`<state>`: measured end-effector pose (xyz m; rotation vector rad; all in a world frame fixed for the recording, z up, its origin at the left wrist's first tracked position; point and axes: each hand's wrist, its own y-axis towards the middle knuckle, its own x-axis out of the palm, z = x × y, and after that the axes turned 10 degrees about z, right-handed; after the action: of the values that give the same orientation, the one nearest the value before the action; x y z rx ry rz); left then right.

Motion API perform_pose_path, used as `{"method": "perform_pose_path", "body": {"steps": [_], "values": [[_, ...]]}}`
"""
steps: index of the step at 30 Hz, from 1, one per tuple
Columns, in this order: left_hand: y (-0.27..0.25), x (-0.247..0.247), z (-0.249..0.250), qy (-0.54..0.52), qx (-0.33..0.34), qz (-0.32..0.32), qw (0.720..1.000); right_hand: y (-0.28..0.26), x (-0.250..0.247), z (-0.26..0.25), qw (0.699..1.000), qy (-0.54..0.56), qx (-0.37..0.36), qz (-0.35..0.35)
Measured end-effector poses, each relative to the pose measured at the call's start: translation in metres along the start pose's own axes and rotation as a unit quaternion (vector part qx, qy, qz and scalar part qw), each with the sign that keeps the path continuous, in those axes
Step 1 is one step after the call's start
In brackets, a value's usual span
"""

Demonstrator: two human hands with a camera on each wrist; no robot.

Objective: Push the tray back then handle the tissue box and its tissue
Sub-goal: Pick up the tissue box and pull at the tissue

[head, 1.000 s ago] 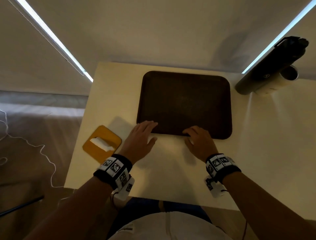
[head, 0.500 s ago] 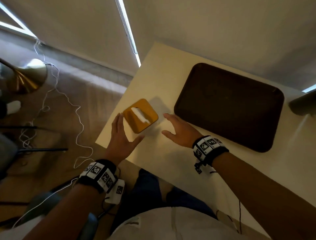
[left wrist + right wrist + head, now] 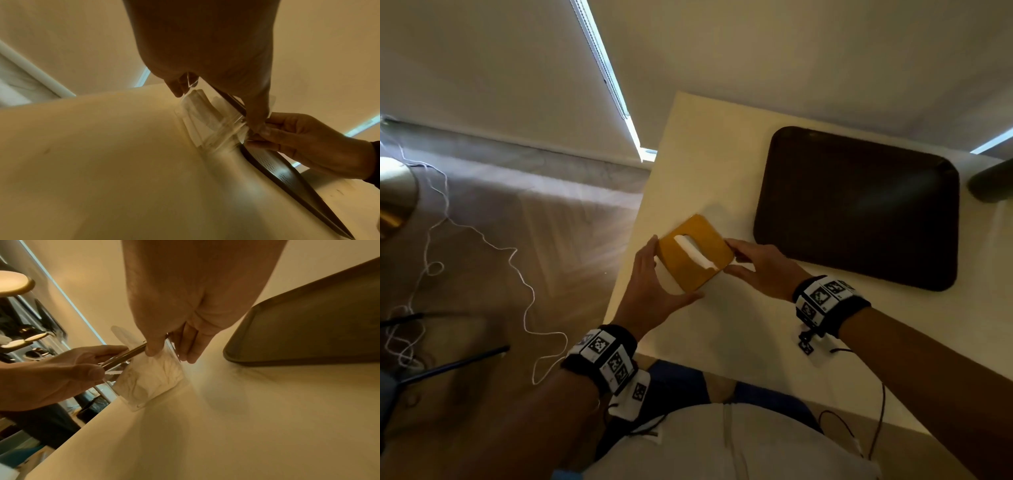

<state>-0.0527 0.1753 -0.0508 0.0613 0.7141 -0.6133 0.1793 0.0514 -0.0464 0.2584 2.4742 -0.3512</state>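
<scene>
Tray work looks done: it lies toward the far side of the worktop, so the tissue box is the step in hand. Left hand and right hand each grip a side of the box near the worktop's left edge, white tissue poking from its slot. Next move probably needs 1 hand steadying while the other pinches the tissue. Tray sits just beside the right hand; a dark object stands beyond.
</scene>
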Motion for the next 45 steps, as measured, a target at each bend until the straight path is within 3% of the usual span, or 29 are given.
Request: {"method": "perform_pose_path", "body": {"steps": [2,3,7,20,35,41,45], "values": [[0.025,-0.009,0.003,0.006,0.035,-0.025,0.999,0.01,-0.007,-0.005,1.0,-0.009,-0.001,0.012],[0.072,-0.013,0.006,0.007,0.061,-0.064,0.996,0.032,-0.016,-0.007,0.998,-0.002,0.036,0.06],[0.132,-0.008,0.028,0.01,0.09,-0.061,0.994,0.071,-0.049,-0.006,0.995,0.001,0.047,0.091],[0.223,0.006,0.064,0.027,0.101,-0.058,0.993,0.141,-0.091,0.008,0.987,-0.007,0.078,0.138],[0.247,0.021,0.059,0.04,0.106,-0.065,0.991,0.161,-0.087,0.021,0.982,0.006,0.124,0.144],[0.267,0.004,0.058,-0.015,0.106,-0.076,0.991,0.143,-0.045,0.007,0.947,-0.008,0.256,0.194],[0.287,-0.005,0.062,-0.013,0.097,-0.139,0.985,0.139,-0.013,-0.012,0.955,0.042,0.238,0.171]]}}
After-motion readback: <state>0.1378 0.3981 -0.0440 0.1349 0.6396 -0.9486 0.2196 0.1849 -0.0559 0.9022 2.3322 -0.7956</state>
